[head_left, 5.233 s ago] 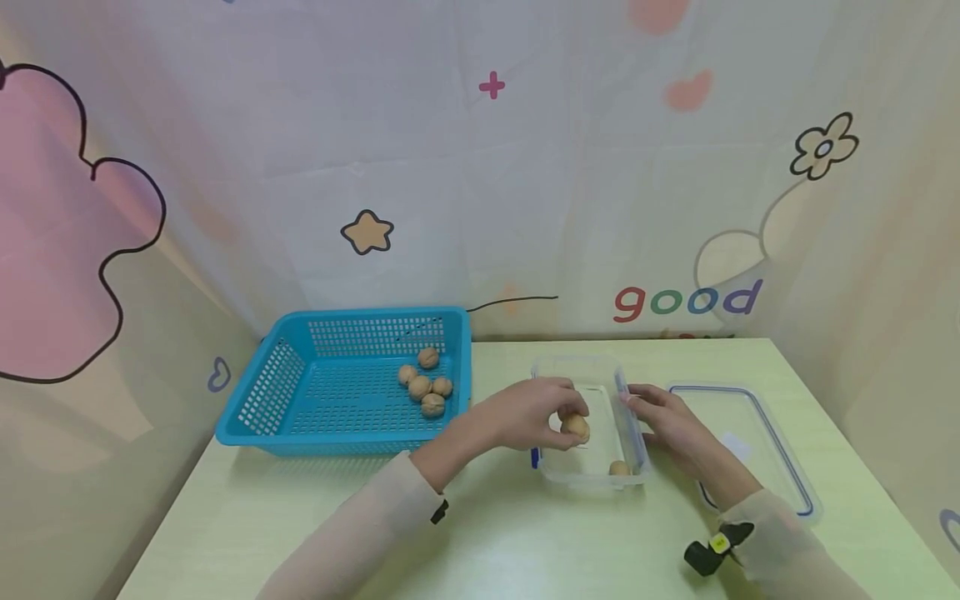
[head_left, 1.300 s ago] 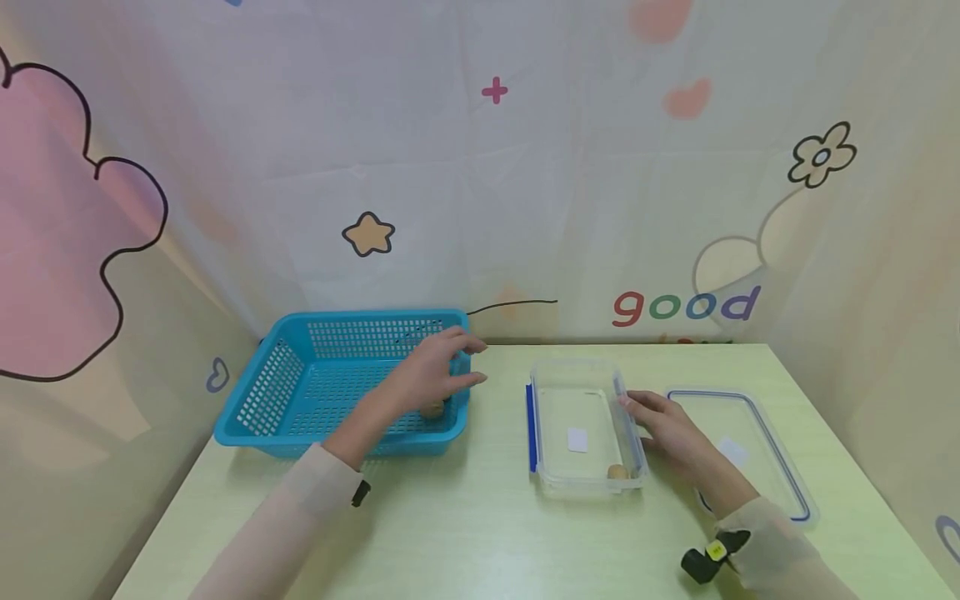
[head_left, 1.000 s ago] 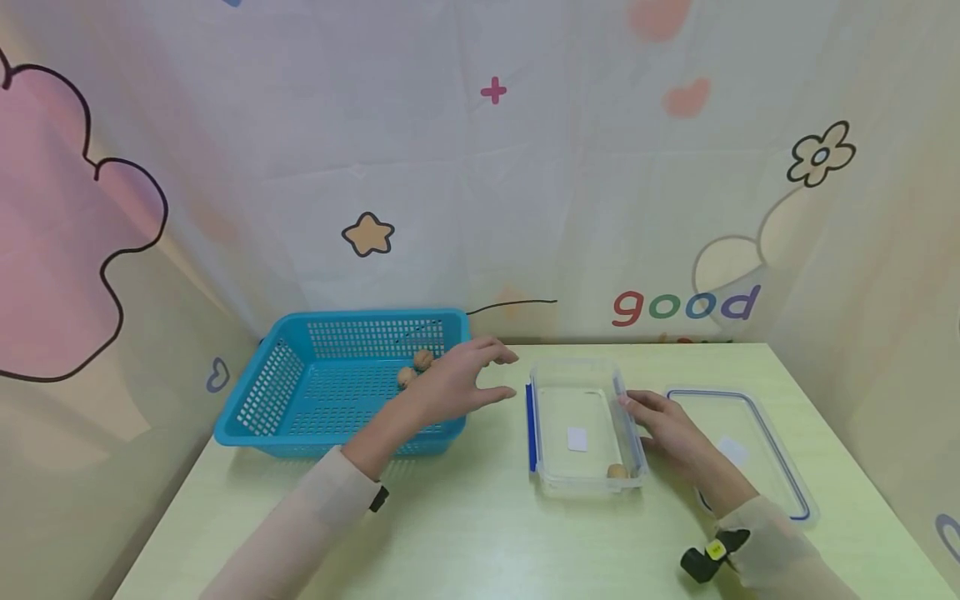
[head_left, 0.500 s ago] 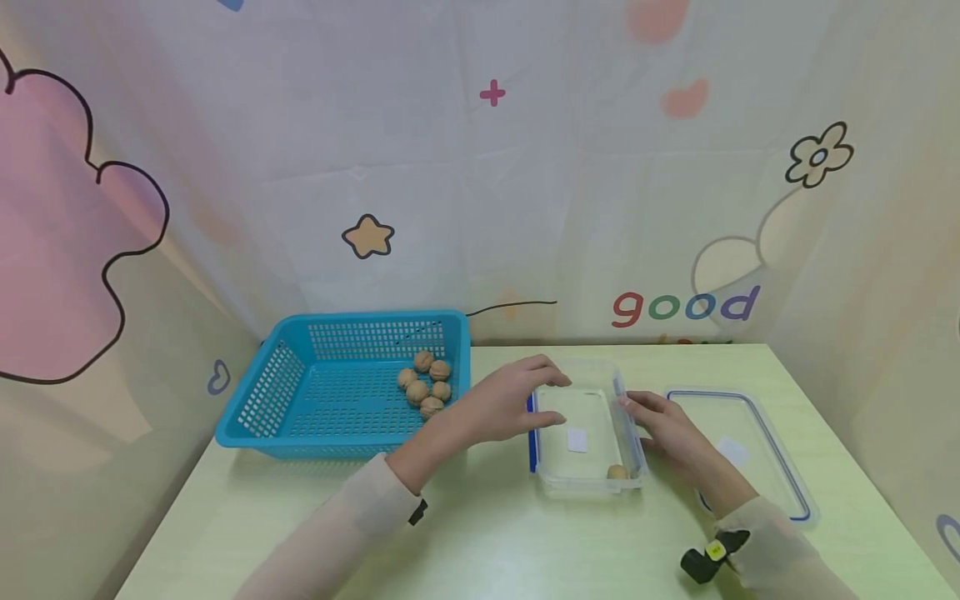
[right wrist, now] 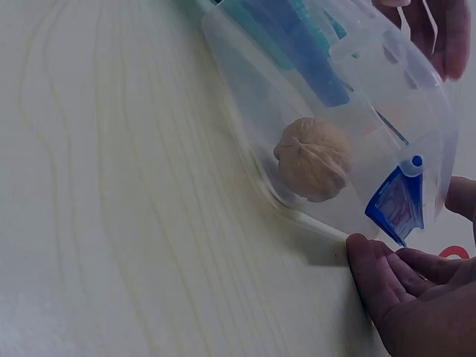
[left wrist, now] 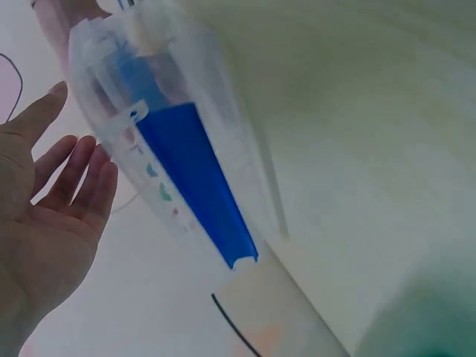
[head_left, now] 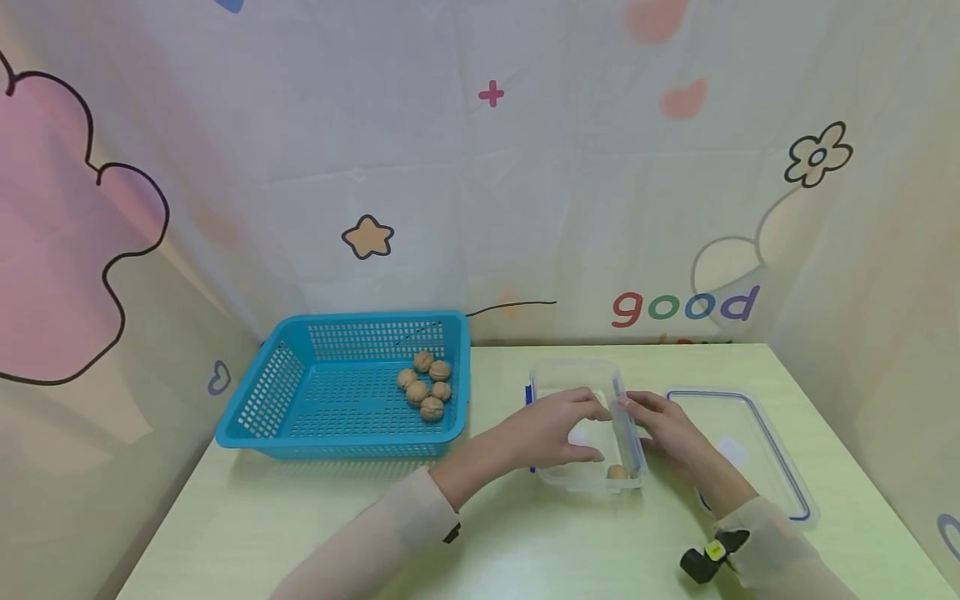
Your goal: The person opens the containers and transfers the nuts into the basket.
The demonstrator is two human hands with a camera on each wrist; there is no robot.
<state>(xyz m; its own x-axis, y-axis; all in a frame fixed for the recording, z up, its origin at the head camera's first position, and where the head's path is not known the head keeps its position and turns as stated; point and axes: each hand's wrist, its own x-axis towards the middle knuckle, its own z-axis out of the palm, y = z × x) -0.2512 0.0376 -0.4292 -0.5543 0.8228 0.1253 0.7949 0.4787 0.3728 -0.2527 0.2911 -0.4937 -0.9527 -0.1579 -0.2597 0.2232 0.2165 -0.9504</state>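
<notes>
A clear plastic food box (head_left: 585,482) with blue side clips stands on the table, one walnut (head_left: 617,472) in its near right corner. The right wrist view shows that walnut (right wrist: 314,159) through the box's wall. My left hand (head_left: 551,429) hovers over the box with fingers and thumb spread apart and nothing between them; the left wrist view shows the same bare left hand (left wrist: 63,201). At the box's right wall my right hand (head_left: 671,429) grips the rim. To the left, a blue plastic basket (head_left: 343,450) contains several walnuts (head_left: 417,393) in its right part.
The box's clear lid (head_left: 780,450), with a blue seal, lies flat to the right, partly under the right forearm. A printed curtain (head_left: 555,192) hangs behind the table (head_left: 510,550).
My left hand held a walnut over the box earlier; it reached into the basket, which has one more walnut now, then came back right, unladen. My right hand stays at the box.
</notes>
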